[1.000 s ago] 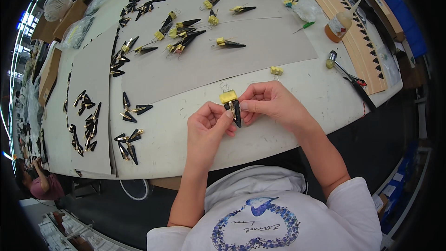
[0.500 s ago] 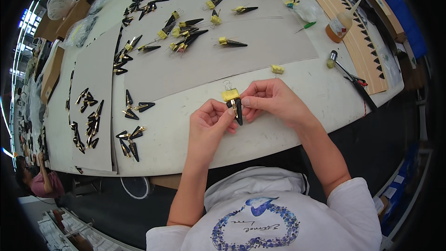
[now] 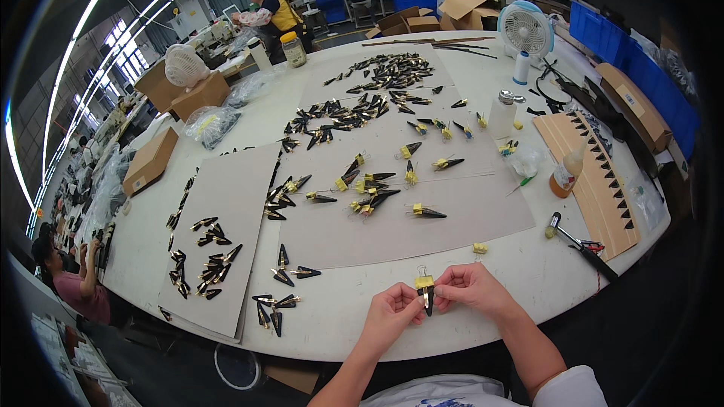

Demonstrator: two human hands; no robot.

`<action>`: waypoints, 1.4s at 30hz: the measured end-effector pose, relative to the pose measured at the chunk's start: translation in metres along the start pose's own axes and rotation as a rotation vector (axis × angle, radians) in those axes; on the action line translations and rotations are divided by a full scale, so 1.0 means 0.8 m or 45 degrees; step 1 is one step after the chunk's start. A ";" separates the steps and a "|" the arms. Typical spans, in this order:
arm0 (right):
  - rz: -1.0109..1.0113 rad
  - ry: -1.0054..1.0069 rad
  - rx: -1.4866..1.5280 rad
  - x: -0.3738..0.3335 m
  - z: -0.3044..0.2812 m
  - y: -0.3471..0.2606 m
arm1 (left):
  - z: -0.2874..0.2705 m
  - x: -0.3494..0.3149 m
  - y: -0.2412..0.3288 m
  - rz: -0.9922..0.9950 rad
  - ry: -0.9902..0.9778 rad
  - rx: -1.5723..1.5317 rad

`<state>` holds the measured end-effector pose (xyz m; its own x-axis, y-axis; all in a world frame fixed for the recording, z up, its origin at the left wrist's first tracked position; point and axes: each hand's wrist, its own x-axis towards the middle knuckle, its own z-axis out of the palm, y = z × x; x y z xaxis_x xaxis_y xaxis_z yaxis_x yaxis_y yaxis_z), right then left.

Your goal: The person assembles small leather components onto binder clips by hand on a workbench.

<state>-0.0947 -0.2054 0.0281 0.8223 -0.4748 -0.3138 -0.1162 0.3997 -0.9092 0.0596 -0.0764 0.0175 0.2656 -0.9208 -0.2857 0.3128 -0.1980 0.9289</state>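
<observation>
Near the table's front edge, a black pointed hair clip (image 3: 427, 304) with a gold metal strip points down toward me. A yellow binder clip (image 3: 424, 282) with wire handles is clamped across its wide end. My left hand (image 3: 391, 316) pinches the hair clip from the left, thumb over its face. My right hand (image 3: 477, 292) is closed at its right side by the binder clip, fingertips pressed together. Just beyond the right hand lies a loose yellow binder clip (image 3: 480, 248). Several loose black hair clips (image 3: 277, 302) lie to the left of my hands.
Grey boards (image 3: 332, 237) carry many black clips, some clamped with yellow binder clips (image 3: 427, 212). On the right are a hammer (image 3: 553, 224), an amber glue bottle (image 3: 564, 175) and a wooden board (image 3: 581, 173) with black points. Fans (image 3: 526, 29) and cartons (image 3: 151, 160) stand farther out.
The view has tilted up and shifted left, so the table's far side and the room now show. Both hands still hold the hair clip with its binder clip, in nearly the same pose.
</observation>
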 end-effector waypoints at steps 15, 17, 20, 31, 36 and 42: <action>0.100 -0.193 -0.091 0.000 0.003 -0.007 | -0.005 -0.027 -0.003 -0.019 0.025 -0.025; 0.111 -0.250 -0.106 0.000 0.005 -0.006 | -0.004 -0.037 -0.005 0.005 0.057 -0.058; 0.106 -0.279 -0.034 -0.007 0.011 -0.003 | 0.001 -0.044 -0.007 0.072 0.108 -0.149; -0.167 0.027 0.206 -0.041 0.069 0.021 | -0.009 -0.044 -0.009 0.119 -0.024 -0.400; -0.216 0.078 0.280 -0.060 0.081 0.028 | -0.022 -0.048 -0.013 -0.198 -0.425 -0.679; -0.221 0.222 0.284 -0.075 0.085 0.036 | 0.001 -0.053 -0.026 0.047 -0.180 -0.393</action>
<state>-0.1097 -0.1122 0.0390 0.7089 -0.6705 -0.2189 0.1583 0.4537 -0.8770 0.0407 -0.0337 0.0105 0.1596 -0.9672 -0.1978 0.5725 -0.0726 0.8167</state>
